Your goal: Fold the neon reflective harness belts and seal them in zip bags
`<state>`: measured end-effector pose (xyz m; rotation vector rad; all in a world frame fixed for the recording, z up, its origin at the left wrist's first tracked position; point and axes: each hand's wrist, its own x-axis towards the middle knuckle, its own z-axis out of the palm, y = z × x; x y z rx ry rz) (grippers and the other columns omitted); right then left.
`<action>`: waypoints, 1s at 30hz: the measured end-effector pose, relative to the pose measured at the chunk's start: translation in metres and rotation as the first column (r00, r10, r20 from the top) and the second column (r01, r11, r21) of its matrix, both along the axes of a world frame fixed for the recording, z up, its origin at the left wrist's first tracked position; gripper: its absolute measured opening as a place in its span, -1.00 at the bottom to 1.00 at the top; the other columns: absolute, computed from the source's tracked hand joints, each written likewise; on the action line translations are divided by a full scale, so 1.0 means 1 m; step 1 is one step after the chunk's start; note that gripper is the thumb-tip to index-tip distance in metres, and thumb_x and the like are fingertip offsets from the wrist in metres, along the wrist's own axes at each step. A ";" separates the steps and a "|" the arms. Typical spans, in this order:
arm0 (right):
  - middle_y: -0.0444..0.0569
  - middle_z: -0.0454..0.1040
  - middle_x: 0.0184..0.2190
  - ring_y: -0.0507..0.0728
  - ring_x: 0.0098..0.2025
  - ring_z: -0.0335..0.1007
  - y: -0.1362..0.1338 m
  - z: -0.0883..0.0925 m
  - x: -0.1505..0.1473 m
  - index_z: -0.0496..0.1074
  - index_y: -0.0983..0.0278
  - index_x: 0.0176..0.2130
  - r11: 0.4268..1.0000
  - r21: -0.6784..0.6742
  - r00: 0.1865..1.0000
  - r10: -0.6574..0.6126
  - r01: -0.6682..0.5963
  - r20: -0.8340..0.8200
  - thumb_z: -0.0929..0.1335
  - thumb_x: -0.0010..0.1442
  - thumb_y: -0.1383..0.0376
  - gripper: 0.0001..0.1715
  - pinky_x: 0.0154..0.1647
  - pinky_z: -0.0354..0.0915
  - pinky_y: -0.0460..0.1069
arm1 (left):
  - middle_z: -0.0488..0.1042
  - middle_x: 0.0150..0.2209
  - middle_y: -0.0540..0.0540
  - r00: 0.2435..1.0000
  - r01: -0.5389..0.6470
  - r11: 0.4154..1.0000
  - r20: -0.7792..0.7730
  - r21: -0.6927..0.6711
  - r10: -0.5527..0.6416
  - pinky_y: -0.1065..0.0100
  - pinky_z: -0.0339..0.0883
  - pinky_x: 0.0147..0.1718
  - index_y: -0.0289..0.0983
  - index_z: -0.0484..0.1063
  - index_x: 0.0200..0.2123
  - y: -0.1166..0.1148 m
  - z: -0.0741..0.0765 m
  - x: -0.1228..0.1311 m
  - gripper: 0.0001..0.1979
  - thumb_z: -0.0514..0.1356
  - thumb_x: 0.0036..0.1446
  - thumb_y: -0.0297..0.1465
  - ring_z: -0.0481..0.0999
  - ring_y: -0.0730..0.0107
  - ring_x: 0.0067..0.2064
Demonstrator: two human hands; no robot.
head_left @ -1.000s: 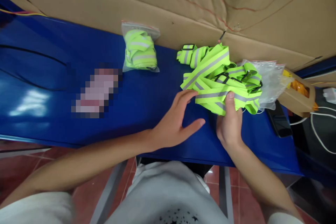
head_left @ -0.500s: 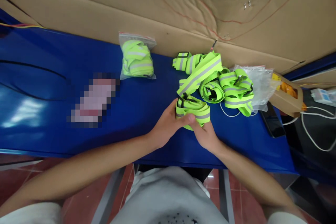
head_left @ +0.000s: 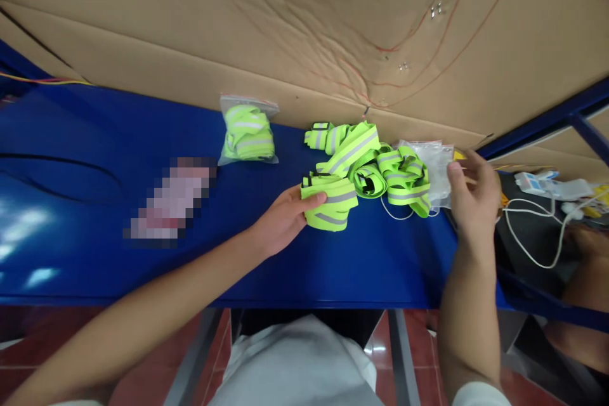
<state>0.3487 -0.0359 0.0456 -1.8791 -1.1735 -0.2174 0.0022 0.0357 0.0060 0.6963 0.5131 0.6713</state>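
My left hand (head_left: pixel 285 216) is closed on a folded neon-green reflective strap (head_left: pixel 333 196) with a grey stripe, its thumb across the front and a black buckle at the upper left. At the right, my right hand (head_left: pixel 476 190) has its thumb and fingers apart, beside the right edge of a stack of clear plastic bags (head_left: pixel 435 165). Whether it touches them I cannot tell. Several more green straps (head_left: pixel 354 149), some coiled, lie between my hands. Farther left stands a clear bag (head_left: pixel 250 133) packed with green strap.
A cardboard wall (head_left: pixel 166 63) runs behind the blue table (head_left: pixel 266 279). A blurred-out flat item (head_left: pixel 171 200) and a black cable (head_left: pixel 61 158) lie on the left. White cables (head_left: pixel 533 260) and another person's arm (head_left: pixel 590 273) are at the far right.
My right hand has let go of the folded strap and moved right to the plastic bags. My left hand still holds the strap, now slightly farther left. Another person's arm appears at the right.
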 end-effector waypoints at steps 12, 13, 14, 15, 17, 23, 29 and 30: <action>0.11 0.50 -0.26 0.20 -0.29 0.46 0.018 0.035 0.043 0.41 0.23 -0.20 0.821 0.554 0.920 -0.316 0.143 0.231 0.38 0.29 0.25 -0.91 -0.25 0.30 0.13 | 0.61 0.00 -0.16 0.997 -0.071 0.997 -0.025 0.028 0.071 0.14 0.53 -0.03 -0.27 0.41 0.00 -0.003 -0.001 0.005 -0.45 0.55 -0.01 -0.34 0.65 0.14 -0.03; 0.07 0.48 -0.26 0.17 -0.33 0.46 0.015 0.048 0.038 0.41 0.23 -0.19 0.773 0.633 0.921 -0.268 0.031 0.283 0.37 0.31 0.20 -0.86 -0.30 0.30 0.12 | 0.62 -0.02 -0.15 0.997 -0.064 0.997 -0.030 0.035 0.065 0.18 0.52 -0.04 -0.27 0.42 -0.01 -0.002 0.000 0.004 -0.45 0.55 -0.02 -0.35 0.65 0.17 -0.04; 0.05 0.48 -0.24 0.14 -0.37 0.46 0.011 0.060 0.034 0.41 0.22 -0.18 0.728 0.683 0.926 -0.209 -0.067 0.314 0.37 0.33 0.15 -0.81 -0.34 0.30 0.10 | 0.63 -0.04 -0.13 0.998 -0.058 0.997 -0.033 0.042 0.060 0.21 0.52 -0.05 -0.27 0.42 -0.03 -0.002 0.000 0.003 -0.46 0.55 -0.03 -0.37 0.66 0.19 -0.05; 0.03 0.49 -0.23 0.11 -0.39 0.47 0.007 0.070 0.030 0.44 0.21 -0.16 0.712 0.690 0.938 -0.135 -0.131 0.318 0.39 0.31 0.12 -0.78 -0.36 0.31 0.08 | 0.64 -0.06 -0.12 0.998 -0.054 0.997 -0.032 0.049 0.056 0.24 0.51 -0.07 -0.26 0.44 -0.04 -0.001 0.001 0.002 -0.47 0.56 -0.04 -0.38 0.66 0.21 -0.07; 0.03 0.53 -0.24 0.10 -0.39 0.49 0.003 0.077 0.020 0.51 0.17 -0.14 0.799 0.576 0.977 0.063 -0.172 0.204 0.47 0.25 0.12 -0.77 -0.39 0.32 0.06 | 0.65 -0.11 -0.09 0.999 -0.051 0.997 -0.011 0.061 0.052 0.28 0.52 -0.13 -0.26 0.46 -0.08 0.003 0.003 -0.002 -0.48 0.57 -0.09 -0.39 0.67 0.23 -0.12; 0.07 0.62 -0.12 0.20 -0.16 0.58 0.031 0.022 -0.051 0.45 0.20 0.14 0.851 -0.055 0.849 0.511 -0.521 -0.135 0.50 0.24 0.15 -0.48 -0.11 0.48 0.15 | 0.68 -0.10 -0.15 0.976 -0.201 0.977 0.099 0.069 0.194 0.21 0.57 -0.11 -0.26 0.57 -0.06 0.033 0.012 -0.016 -0.63 0.42 0.11 -0.20 0.67 0.04 -0.02; 0.04 0.58 -0.14 0.24 -0.08 0.53 0.003 0.000 -0.130 0.49 0.21 -0.04 0.688 -0.333 0.634 0.725 -0.645 0.269 0.37 0.40 0.24 -0.84 0.01 0.41 0.17 | 0.67 -0.04 -0.15 0.937 -0.334 0.941 0.125 0.057 0.325 0.20 0.57 0.03 -0.28 0.55 0.04 0.049 0.014 -0.021 -0.69 0.26 0.27 -0.32 0.63 0.08 0.09; 0.02 0.57 -0.17 0.22 -0.14 0.54 -0.008 -0.001 -0.133 0.49 0.21 -0.05 0.548 -0.477 0.540 0.825 -0.687 0.168 0.39 0.39 0.20 -0.82 -0.07 0.45 0.13 | 0.67 -0.04 -0.15 0.941 -0.324 0.944 0.125 0.058 0.315 0.20 0.57 0.03 -0.29 0.55 0.04 0.049 0.014 -0.021 -0.68 0.26 0.27 -0.31 0.63 0.08 0.08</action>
